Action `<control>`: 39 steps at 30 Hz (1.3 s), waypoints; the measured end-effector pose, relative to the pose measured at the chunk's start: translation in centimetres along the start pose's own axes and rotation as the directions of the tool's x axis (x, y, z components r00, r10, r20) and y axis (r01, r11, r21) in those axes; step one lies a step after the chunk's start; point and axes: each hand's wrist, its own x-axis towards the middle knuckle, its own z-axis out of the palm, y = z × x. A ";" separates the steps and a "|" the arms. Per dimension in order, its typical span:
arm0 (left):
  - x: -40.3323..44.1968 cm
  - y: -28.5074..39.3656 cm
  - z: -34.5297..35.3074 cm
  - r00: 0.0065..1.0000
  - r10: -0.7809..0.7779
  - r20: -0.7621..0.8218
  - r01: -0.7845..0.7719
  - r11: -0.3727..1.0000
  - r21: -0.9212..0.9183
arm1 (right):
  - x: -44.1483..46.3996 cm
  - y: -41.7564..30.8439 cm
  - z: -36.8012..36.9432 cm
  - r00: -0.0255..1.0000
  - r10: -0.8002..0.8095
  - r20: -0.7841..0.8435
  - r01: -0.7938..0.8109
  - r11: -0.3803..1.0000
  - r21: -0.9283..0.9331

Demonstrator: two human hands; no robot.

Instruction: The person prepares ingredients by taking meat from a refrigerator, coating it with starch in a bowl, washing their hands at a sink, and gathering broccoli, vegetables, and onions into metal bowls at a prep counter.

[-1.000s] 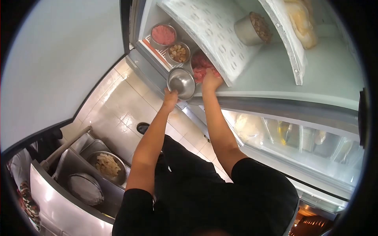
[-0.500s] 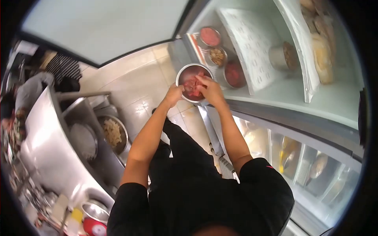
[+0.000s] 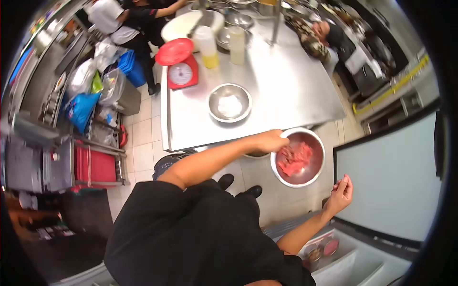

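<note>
My L grip (image 3: 274, 140) pinches the steel mixing bowl (image 3: 316, 164) w/ thumb & fingers, at the L side of its rim. The raw red meat (image 3: 295, 158) lies inside this bowl, in 1 loose heap. The bowl is held over the tiled floor (image 3: 281, 205), just beside the near edge of the steel desk (image 3: 296, 95). My R grip (image 3: 339, 193) is apart from it, near the fridge door (image 3: 391, 176); its fingers are partly bent, but I can't tell if the tips press together. On the desk stand a 2nd steel bowl (image 3: 230, 103), a red kitchen scale (image 3: 182, 74) &, next to the scale, a squeeze bottle (image 3: 206, 45) w/ yellow liquid.
</note>
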 end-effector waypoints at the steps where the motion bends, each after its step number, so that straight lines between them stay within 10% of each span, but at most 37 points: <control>1: -2.0 1.0 -3.3 0.994 0.015 -0.112 -0.012 0.999 0.033 | 0.2 0.1 1.4 0.999 0.011 0.041 -0.012 1.000 0.003; 8: -13.7 2.2 -25.6 0.585 -0.056 -0.809 0.234 0.967 0.102 | -1.1 4.2 10.6 0.904 0.052 0.425 -0.017 0.996 -0.087; 16: -14.9 -6.5 -40.9 0.327 -0.288 -0.900 0.235 0.947 -0.218 | -4.4 5.9 13.5 0.748 0.097 0.657 0.090 0.965 -0.245; 39: -15.6 -13.6 -45.3 0.408 -0.365 -0.837 0.283 0.922 -0.264 | -7.4 6.0 16.3 0.562 0.359 0.745 0.153 0.841 -0.520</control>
